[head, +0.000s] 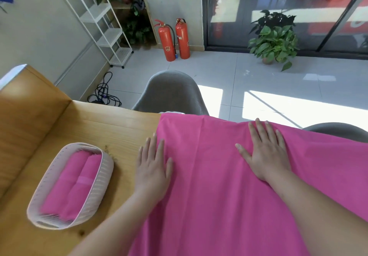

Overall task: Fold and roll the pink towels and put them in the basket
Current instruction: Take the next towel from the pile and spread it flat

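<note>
Two hands lie open and flat: right hand (pixel 266 152) on the pink fabric towel (pixel 209 196), left hand (pixel 153 168) across the towel's side edge. Light and limp, it likely wants pinching at the far edge past the right hand. Left of the left hand sits the pale ribbed basket (pixel 105 168).

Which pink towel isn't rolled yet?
The flat towel, spread across the table; the two rolled towels already lie in the basket.
</note>
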